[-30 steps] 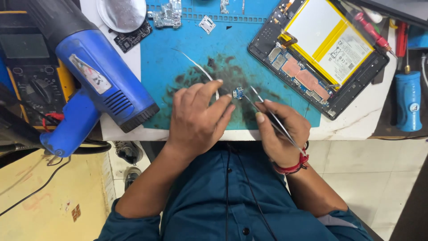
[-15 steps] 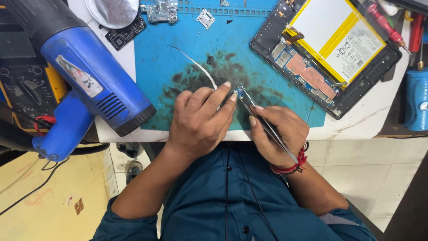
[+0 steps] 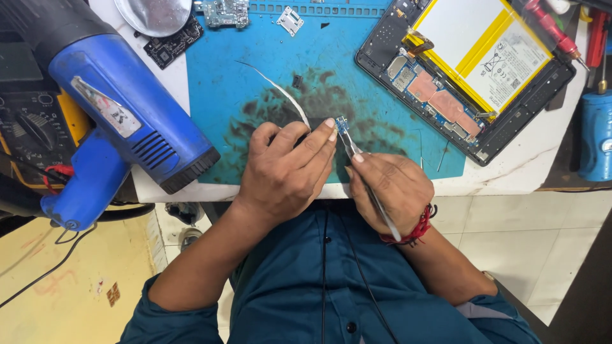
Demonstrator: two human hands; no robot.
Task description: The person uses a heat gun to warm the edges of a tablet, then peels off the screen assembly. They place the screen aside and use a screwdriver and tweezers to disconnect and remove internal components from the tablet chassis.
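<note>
My left hand [image 3: 287,169] rests on the blue work mat [image 3: 255,76], its fingertips pressing down one end of a white flat ribbon cable [image 3: 280,92] beside a tiny blue circuit piece [image 3: 342,123]. My right hand [image 3: 389,188] grips metal tweezers [image 3: 363,172] whose tips touch that small piece. The tweezers' handle runs back over my wrist, which wears a red thread band [image 3: 417,229]. An opened tablet [image 3: 465,70], with its yellow-edged battery and board exposed, lies at the mat's upper right.
A blue hot-air gun [image 3: 121,127] lies at the left over a yellow multimeter [image 3: 38,121]. A round metal lid [image 3: 154,14], small circuit boards [image 3: 223,11] and a metal shield [image 3: 290,20] sit at the top. Red screwdrivers [image 3: 551,28] and a blue cylinder [image 3: 596,137] are at the right.
The camera view has shifted slightly. My hands have drawn closer together, and the tweezers' tips have stayed at the small piece near my left fingertips.
</note>
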